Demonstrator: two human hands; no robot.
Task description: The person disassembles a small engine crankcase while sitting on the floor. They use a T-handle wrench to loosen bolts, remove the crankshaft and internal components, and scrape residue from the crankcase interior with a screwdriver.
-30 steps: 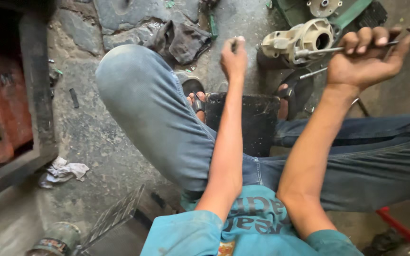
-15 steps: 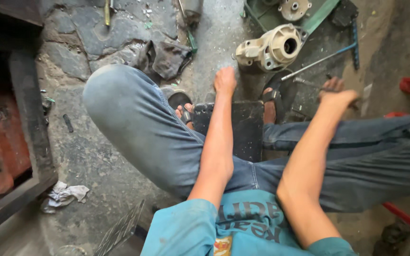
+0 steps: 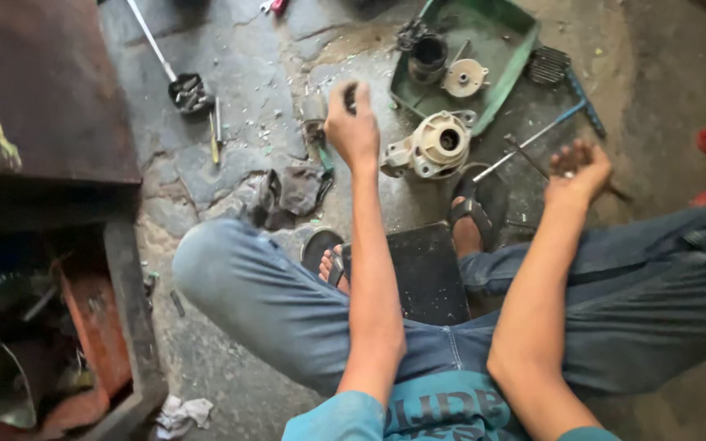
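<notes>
I sit on the floor with my knees spread. My left hand (image 3: 354,129) reaches forward, its fingers closed on a small dark part (image 3: 350,96), just left of a cream-coloured motor housing (image 3: 436,147). My right hand (image 3: 578,171) hovers palm up with curled fingers over thin metal rods (image 3: 533,140) on the floor. Whether it holds anything is unclear. Beyond the housing lies a green tray (image 3: 510,51) with a dark cylinder (image 3: 429,57) and a round metal cover (image 3: 464,78).
A dark rag (image 3: 288,192) lies by my left knee and a black block (image 3: 425,269) sits between my sandalled feet. A long-handled scoop of small parts (image 3: 185,91) lies far left. A rusty metal box (image 3: 51,90) and an open compartment (image 3: 83,327) fill the left side.
The view has tilted forward, bringing the green tray into sight. My left hand reached further out and closed on the small part. My right hand dropped from holding rods up high to floor level.
</notes>
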